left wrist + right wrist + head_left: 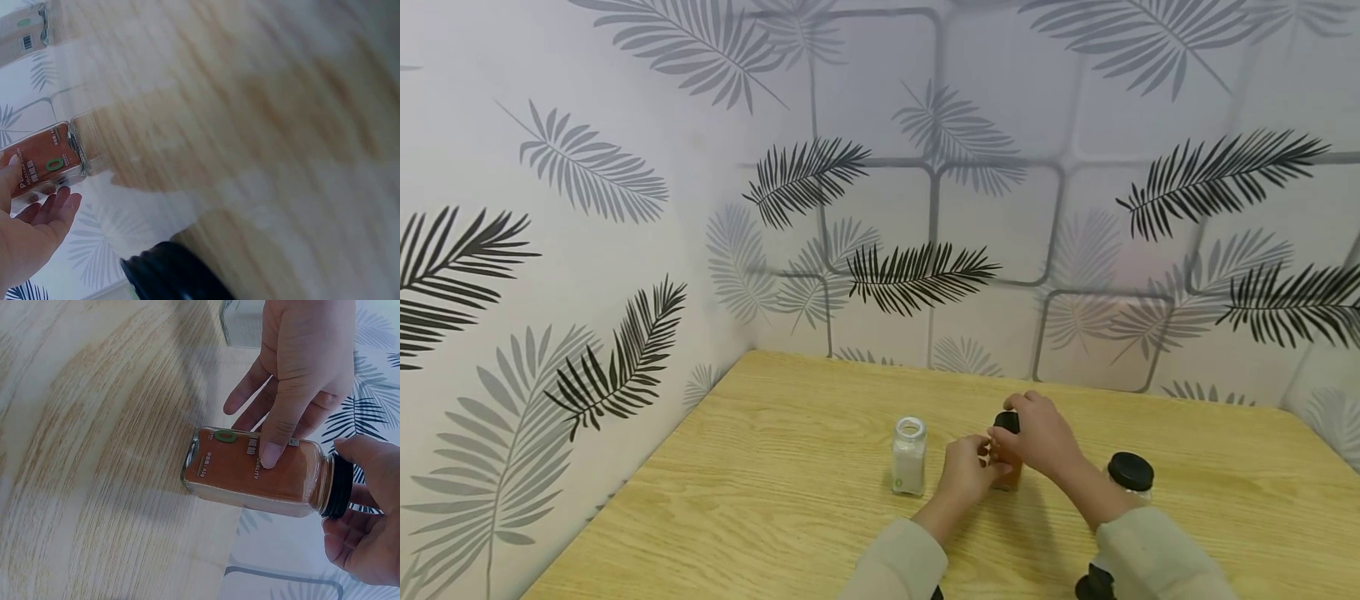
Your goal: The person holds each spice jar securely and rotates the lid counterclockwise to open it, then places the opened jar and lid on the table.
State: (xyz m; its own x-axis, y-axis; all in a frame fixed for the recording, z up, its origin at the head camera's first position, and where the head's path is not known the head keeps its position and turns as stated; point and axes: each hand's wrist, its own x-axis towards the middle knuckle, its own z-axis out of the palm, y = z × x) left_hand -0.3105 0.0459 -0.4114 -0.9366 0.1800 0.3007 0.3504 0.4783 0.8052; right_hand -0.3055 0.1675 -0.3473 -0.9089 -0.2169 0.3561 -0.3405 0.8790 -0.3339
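Observation:
A square glass spice jar of red-brown powder (1011, 477) stands upright on the wooden table, its black lid (339, 486) on top. My left hand (964, 477) holds the jar's body, with the thumb across its printed front in the right wrist view. Fingers and thumb of my right hand (1043, 435) grip the lid from above. To the left stands a similar jar of white contents (908, 468), its mouth uncovered. Beyond my right forearm is another jar with a black lid (1131, 472), its body mostly hidden by the arm.
The wood-grain table (760, 467) meets a leaf-patterned wall (880, 208) at the back and left. A black ridged object (178, 275) is cut off at the bottom of the left wrist view. Something dark (1096, 583) shows beside the right sleeve.

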